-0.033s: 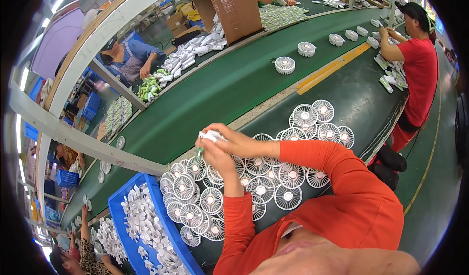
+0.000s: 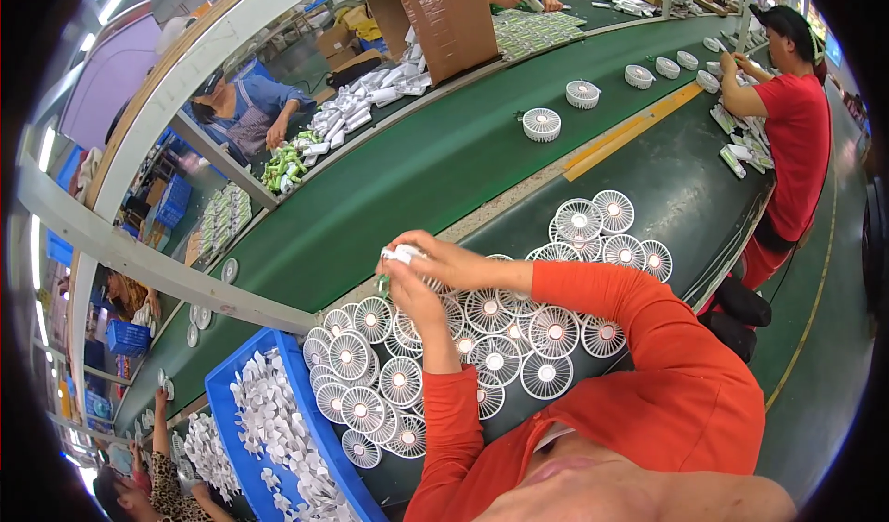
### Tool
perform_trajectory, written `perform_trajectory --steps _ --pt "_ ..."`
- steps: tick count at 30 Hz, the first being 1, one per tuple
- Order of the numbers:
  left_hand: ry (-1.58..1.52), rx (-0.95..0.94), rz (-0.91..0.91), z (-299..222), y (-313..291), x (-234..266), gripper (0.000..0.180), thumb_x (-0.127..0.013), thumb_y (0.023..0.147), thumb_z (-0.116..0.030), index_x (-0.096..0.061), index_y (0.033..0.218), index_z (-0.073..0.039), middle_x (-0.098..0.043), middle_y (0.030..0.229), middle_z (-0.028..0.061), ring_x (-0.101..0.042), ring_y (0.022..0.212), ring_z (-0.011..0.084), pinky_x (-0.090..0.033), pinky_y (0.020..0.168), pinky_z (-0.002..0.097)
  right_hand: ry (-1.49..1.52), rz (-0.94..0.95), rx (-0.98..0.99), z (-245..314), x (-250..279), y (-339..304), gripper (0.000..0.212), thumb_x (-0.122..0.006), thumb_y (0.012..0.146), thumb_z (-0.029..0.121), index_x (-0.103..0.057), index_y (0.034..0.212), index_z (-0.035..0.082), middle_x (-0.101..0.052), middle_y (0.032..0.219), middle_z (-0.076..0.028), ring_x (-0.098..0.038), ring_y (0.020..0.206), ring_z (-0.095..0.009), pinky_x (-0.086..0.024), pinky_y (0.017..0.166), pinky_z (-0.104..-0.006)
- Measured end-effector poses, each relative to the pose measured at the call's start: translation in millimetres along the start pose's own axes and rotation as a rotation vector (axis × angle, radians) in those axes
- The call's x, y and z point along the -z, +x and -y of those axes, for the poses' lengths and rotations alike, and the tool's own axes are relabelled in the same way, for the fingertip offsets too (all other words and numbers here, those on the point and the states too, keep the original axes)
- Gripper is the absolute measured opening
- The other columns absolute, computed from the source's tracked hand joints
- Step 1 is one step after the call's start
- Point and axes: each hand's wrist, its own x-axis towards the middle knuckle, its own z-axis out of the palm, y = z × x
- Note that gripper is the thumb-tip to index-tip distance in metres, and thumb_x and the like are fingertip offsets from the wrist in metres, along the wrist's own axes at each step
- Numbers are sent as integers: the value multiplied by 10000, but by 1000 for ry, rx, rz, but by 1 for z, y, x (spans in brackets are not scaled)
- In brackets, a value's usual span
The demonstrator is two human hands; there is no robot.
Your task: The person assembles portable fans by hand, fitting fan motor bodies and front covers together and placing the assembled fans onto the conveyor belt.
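Observation:
My left hand [image 2: 414,298] and my right hand [image 2: 446,259] meet above the near edge of the dark bench [image 2: 685,184]. Together they pinch a small white part [image 2: 400,254]; a small green bit [image 2: 381,286] shows just beneath it. Under and around the hands lie several round white fan grilles [image 2: 546,329], overlapping in a heap. To the left of the grilles stands a blue tray [image 2: 220,402] full of white fan blades [image 2: 273,434]. Orange sleeves cover both of my forearms.
A green conveyor belt [image 2: 417,170] runs past the bench, carrying white fan units [image 2: 542,124]. A cardboard box [image 2: 444,17] stands beyond it. A person in red [image 2: 787,124] works at the right, another in blue [image 2: 245,105] sits across, and a third is at the lower left.

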Motion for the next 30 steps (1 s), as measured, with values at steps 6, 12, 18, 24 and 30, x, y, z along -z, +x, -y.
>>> perform_trajectory --steps 6,12,18,24,30 --pt "478 -266 316 16 -13 -19 505 -598 912 -293 -507 1285 35 -466 1337 278 -410 1258 407 -287 1076 482 -708 -473 75 -67 122 14 588 -726 803 357 -549 1250 19 -569 1249 -207 -539 1172 -350 -428 996 -401" --pt "646 -373 468 25 -18 -9 372 -653 859 -238 -612 1192 -77 -503 1327 192 -415 1264 392 -316 1049 507 -1078 -488 -4 -35 209 -62 468 -722 790 324 -619 1160 57 -594 1136 -233 -535 1122 -398 -439 957 -458" --pt "838 -430 543 29 -32 -27 353 -670 833 -219 -653 1158 -84 -570 1283 147 -451 1254 341 -275 1068 481 -1183 -534 -676 -28 215 -166 598 -659 815 504 -581 1269 123 -548 1291 -190 -511 1185 -393 -442 973 -499" --pt "849 -386 521 26 -35 -23 353 -616 893 -268 -628 1191 -80 -568 1287 139 -473 1229 307 -288 1053 452 -1190 -491 -489 -40 166 -130 548 -625 839 507 -615 1230 123 -551 1290 -147 -508 1190 -347 -425 945 -526" --pt "738 -387 444 24 -27 -31 404 -567 935 -291 -554 1263 -56 -549 1286 173 -530 1159 347 -359 1001 482 -1129 -410 -168 -60 135 -77 439 -635 845 427 -665 1128 93 -573 1244 -172 -515 1169 -372 -430 920 -537"
